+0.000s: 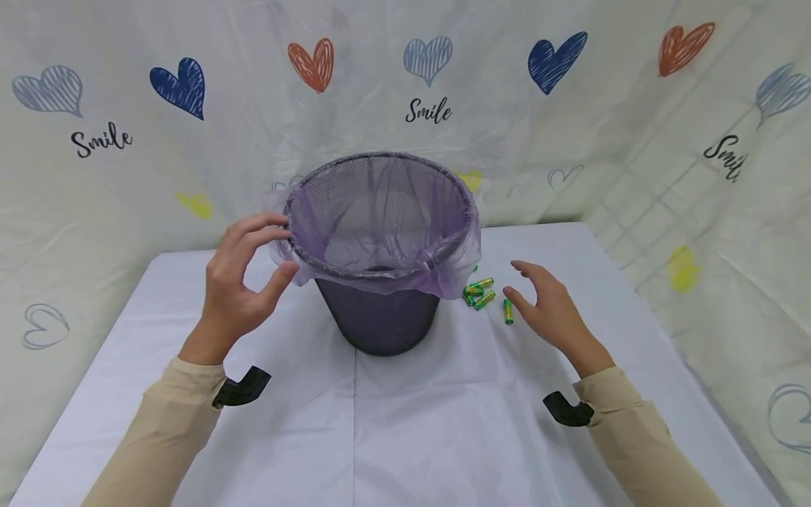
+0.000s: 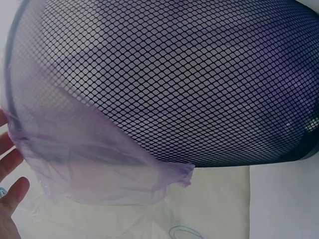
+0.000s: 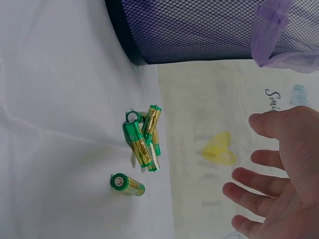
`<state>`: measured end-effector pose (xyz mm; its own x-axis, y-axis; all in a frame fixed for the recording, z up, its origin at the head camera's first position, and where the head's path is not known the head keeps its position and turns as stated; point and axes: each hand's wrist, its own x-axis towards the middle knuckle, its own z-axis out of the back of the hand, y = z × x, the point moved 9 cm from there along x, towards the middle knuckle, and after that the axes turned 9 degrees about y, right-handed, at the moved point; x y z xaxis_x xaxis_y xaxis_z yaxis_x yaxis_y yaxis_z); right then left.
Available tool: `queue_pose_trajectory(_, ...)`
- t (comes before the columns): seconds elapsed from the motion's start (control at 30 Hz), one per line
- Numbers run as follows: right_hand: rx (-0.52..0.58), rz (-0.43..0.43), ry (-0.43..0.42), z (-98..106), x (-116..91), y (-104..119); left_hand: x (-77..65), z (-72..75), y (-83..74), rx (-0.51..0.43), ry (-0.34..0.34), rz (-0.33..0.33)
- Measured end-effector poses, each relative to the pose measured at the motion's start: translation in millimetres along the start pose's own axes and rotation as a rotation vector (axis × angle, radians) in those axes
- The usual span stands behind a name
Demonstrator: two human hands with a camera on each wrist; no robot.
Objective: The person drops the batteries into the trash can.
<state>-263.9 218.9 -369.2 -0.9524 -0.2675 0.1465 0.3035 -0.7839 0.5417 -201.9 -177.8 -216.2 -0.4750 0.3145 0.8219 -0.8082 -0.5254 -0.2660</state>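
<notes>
A black mesh wastebasket (image 1: 380,320) stands upright on the table, lined with a thin purple bag (image 1: 453,271) folded out over its rim. My left hand (image 1: 241,271) is at the rim's left side, fingertips right at the bag's edge and thumb apart from them. In the left wrist view its fingers (image 2: 9,162) show beside the overhanging bag. My right hand (image 1: 551,310) hovers right of the wastebasket, fingers spread and holding nothing. Near it lie several green-and-gold batteries in a small pile (image 3: 142,139), plus a single battery (image 3: 127,184) apart from them.
A white cloth with a crease covers the table (image 1: 405,436). Behind and to the sides hangs a pale curtain (image 1: 367,116) printed with hearts and the word Smile. Black wrist mounts (image 1: 243,387) stick out from both beige sleeves.
</notes>
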Motion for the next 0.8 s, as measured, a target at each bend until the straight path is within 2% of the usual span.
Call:
queue_pose_trajectory(0.37, 0.050, -0.026, 0.008, -4, 4, -10, 2.8, -5.8, -0.5, -0.034, -0.026, 0.021)
queue_pose_trajectory(0.67, 0.026, -0.034, -0.013, -9, 6, -19, 12.7, -3.9, -21.3, -0.085, -0.058, 0.031)
queue_pose_trajectory(0.8, 0.017, -0.021, -0.028, -11, 7, -21, 13.4, -3.9, -23.3, -0.107, -0.085, 0.009)
